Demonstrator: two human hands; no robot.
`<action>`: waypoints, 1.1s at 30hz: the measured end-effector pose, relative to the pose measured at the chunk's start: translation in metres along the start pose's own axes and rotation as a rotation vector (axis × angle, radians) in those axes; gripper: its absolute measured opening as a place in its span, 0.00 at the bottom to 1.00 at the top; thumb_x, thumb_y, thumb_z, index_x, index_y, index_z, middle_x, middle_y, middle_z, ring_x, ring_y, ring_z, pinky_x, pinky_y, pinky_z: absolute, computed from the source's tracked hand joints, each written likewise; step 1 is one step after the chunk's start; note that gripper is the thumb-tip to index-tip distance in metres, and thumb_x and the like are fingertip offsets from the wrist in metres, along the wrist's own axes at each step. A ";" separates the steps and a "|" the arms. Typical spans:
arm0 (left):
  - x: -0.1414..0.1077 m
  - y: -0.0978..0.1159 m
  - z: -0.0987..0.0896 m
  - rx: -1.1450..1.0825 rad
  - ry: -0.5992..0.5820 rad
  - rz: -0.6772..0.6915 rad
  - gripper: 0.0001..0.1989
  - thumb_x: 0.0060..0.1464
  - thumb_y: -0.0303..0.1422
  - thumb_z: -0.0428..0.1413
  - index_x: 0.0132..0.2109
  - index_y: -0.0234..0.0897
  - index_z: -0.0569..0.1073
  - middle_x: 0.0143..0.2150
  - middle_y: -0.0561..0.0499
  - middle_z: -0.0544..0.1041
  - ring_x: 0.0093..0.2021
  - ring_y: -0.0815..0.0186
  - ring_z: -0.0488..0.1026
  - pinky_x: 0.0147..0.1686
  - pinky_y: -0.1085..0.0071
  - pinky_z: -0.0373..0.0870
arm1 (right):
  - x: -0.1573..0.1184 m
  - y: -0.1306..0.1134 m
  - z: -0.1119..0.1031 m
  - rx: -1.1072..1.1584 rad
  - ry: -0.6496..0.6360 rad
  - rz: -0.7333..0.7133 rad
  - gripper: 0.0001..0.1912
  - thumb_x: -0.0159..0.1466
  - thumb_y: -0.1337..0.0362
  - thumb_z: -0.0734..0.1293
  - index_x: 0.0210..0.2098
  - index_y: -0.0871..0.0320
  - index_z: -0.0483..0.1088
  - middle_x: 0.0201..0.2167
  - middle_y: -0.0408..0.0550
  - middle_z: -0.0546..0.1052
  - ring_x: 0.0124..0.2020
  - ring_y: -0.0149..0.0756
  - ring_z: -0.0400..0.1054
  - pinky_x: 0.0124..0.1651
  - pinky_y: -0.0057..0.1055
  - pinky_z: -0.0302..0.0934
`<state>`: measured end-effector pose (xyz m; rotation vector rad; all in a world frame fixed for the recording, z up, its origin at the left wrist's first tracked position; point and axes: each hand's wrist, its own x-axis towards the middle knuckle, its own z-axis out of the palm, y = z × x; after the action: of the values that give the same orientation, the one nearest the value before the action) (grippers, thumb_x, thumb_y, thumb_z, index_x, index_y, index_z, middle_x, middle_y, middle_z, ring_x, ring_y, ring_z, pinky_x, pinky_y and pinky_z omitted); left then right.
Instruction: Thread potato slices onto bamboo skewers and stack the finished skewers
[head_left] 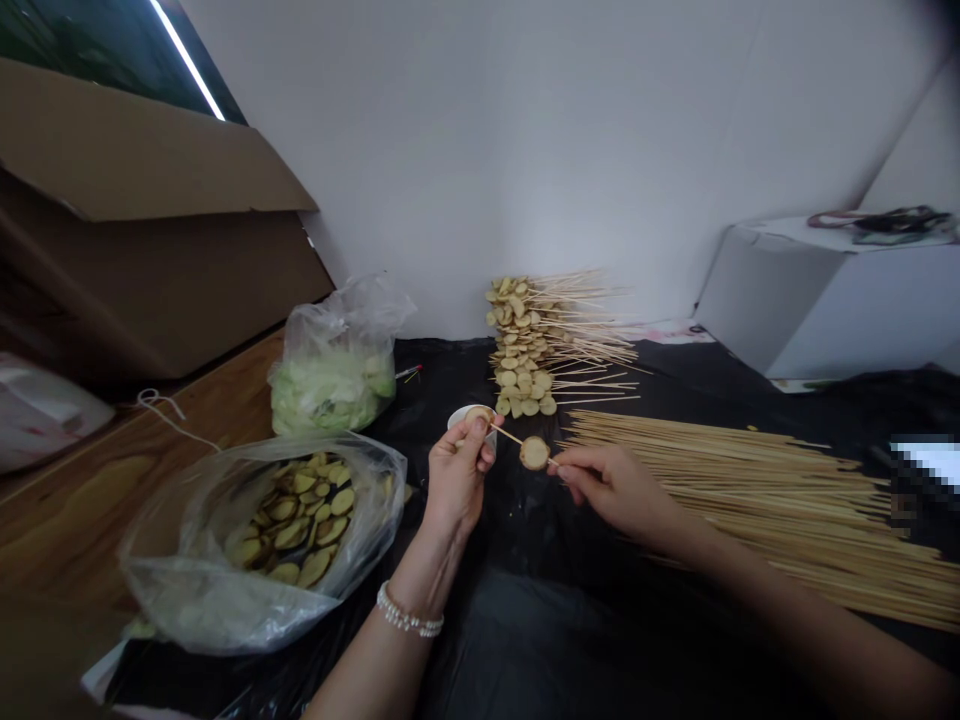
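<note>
Between my hands a thin wooden skewer [508,433] carries a round potato slice [535,453]. My right hand [604,487] pinches the skewer just right of that slice. My left hand [459,468] is closed on a second potato slice [480,413] at the skewer's other end. Behind my left fingers stands a small white cup [457,416], partly hidden. An open plastic bag [187,560] of loose potato slices [300,520] lies to the left. On the right spreads a large pile of bare skewers [750,490], partly under my right forearm.
Threaded potato skewers [525,345] are stacked against the white wall. A tied bag of pale green vegetable pieces [334,375] stands at the back left, near a pen [409,372]. A cardboard box [150,270] and a white box [832,300] flank the black plastic sheet [525,600].
</note>
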<state>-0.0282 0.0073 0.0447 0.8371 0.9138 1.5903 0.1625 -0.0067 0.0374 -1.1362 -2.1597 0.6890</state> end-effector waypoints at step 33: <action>-0.012 -0.012 0.012 0.097 -0.078 -0.129 0.15 0.41 0.39 0.65 0.32 0.30 0.77 0.24 0.52 0.73 0.18 0.79 0.62 0.15 0.82 0.51 | 0.002 -0.002 0.001 -0.005 0.124 -0.026 0.14 0.64 0.66 0.59 0.22 0.58 0.66 0.19 0.41 0.68 0.23 0.29 0.60 0.28 0.27 0.49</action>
<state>-0.0100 -0.0011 0.0385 0.8836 0.9753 1.4017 0.1600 -0.0065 0.0385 -1.1211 -2.0692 0.5868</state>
